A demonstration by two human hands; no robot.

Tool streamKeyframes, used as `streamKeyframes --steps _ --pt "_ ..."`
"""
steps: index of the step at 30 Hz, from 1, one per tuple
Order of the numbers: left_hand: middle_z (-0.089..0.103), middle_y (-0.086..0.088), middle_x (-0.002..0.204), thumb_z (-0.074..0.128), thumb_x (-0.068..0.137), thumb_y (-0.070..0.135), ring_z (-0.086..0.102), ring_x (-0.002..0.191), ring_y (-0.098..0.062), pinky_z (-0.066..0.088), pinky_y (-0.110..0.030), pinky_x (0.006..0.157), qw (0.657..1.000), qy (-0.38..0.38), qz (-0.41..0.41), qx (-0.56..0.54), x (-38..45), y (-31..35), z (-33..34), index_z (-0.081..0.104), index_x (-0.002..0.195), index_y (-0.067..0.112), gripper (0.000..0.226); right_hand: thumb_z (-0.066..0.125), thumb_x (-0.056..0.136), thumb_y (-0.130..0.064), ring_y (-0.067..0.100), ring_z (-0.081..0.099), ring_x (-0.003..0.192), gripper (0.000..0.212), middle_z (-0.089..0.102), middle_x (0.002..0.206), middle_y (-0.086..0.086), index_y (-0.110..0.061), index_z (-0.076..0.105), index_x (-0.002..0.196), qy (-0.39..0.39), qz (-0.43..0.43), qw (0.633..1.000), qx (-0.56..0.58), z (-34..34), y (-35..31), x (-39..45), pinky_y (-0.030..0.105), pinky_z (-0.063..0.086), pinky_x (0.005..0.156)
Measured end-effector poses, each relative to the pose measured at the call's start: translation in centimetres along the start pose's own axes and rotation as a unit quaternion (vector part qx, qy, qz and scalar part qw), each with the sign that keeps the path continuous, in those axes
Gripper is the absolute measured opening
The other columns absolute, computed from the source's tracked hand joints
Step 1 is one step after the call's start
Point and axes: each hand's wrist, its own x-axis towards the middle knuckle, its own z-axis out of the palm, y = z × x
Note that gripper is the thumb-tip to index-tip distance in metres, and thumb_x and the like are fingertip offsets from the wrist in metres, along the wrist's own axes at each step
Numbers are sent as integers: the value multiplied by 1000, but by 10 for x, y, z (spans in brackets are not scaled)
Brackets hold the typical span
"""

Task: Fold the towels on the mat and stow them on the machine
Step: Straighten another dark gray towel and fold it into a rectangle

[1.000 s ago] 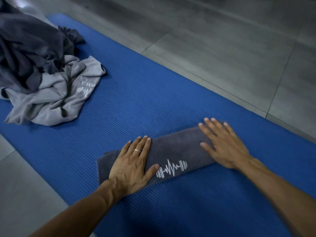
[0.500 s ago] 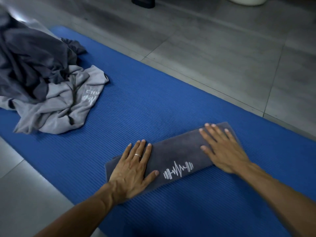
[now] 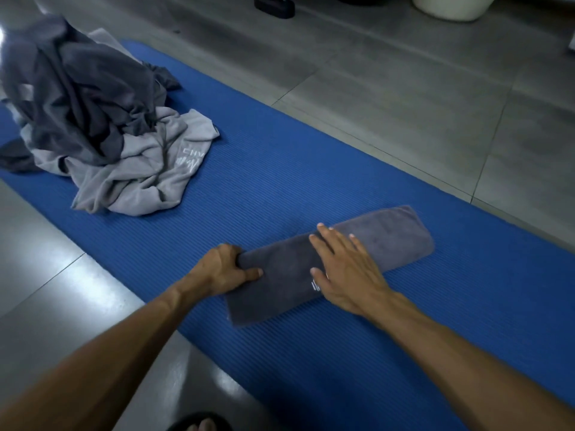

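We grip the near end of the folded towel [image 3: 382, 241] with our left hand [image 3: 222, 270], fingers curled, while our right hand [image 3: 345, 272] presses it flat, fingers spread.

Floor [image 3: 404, 98]: large grey tiles, glossy, light reflected at near left. Pale round tub [image 3: 451, 7] and dark object [image 3: 273, 7] seen at far edge.

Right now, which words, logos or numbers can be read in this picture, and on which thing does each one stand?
Light grey towel in the pile: pale printed letters and a mark, upside down and creased, too blurred to read.
Folded dark grey towel: a white mark by the right hand, mostly covered, unreadable.
No other text shows.
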Motion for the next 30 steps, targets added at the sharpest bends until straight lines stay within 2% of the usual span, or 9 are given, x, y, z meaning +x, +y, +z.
streamKeyframes --steps 7,13,15,17,19,22,24,28,30 --pt "69 -5 90 69 86 41 66 79 -19 50 -27 58 977 -67 -49 -197 -13 12 -19 64 96 10 33 46 94 -44 19 16 148 70 16 162 5 -12 25 152 45 -56 995 72 19 -28 -21 41 11 122" --pt "68 -7 74 53 98 24 66 60 -14 56 -26 50 824 -88 -196 -525 -14 25 -10 62 103 4 22 65 76 -63 18 19 146 100 21 159 2 -15 23 152 60 -135 983 111 19 -56 -18 38 18 119" --pt "65 -6 71 49 99 23 63 57 -13 56 -24 48 794 -106 -199 -565 -15 32 -12 60 96 7 19 70 78 -53 20 37 134 86 36 148 1 -16 35 146 105 -122 976 150 13 -64 -13 40 34 110" --pt "65 -6 66 46 100 30 62 50 -14 53 -23 43 796 -96 -207 -561 -18 43 -18 60 92 9 27 69 84 -34 19 54 109 53 51 124 -1 -15 50 130 165 -105 959 207 5 -67 -8 42 48 91" --pt "68 -10 75 44 98 48 66 54 -23 53 -25 44 851 -10 -215 -478 -15 50 -21 60 91 11 41 67 88 -26 14 59 92 31 60 105 -5 -16 57 116 182 -64 938 286 -7 -59 -4 35 50 80" --pt "69 -9 97 37 89 69 68 87 -30 56 -43 81 903 167 -134 -372 -4 58 -18 62 81 20 55 66 90 -30 6 55 74 18 61 81 -10 -15 58 97 159 46 904 393 -26 -33 -7 20 44 67" --pt "72 -4 101 26 93 69 65 101 -24 48 -38 91 887 120 -28 -445 -6 80 -12 70 87 22 65 65 91 -28 8 53 68 26 58 73 -4 -6 53 86 142 112 862 474 -33 -16 -14 25 44 65" --pt "70 -7 116 10 94 67 64 111 -19 46 -32 97 797 -103 51 -592 -6 117 13 66 115 10 82 66 92 -18 28 69 99 25 73 103 14 3 62 105 73 183 669 717 -41 15 -38 47 54 87" --pt "67 -7 121 6 91 69 61 115 -17 43 -32 100 805 -168 61 -566 -1 119 28 63 120 14 84 63 93 -15 26 69 102 25 72 108 13 -2 63 113 62 206 597 773 -47 33 -49 44 57 84"
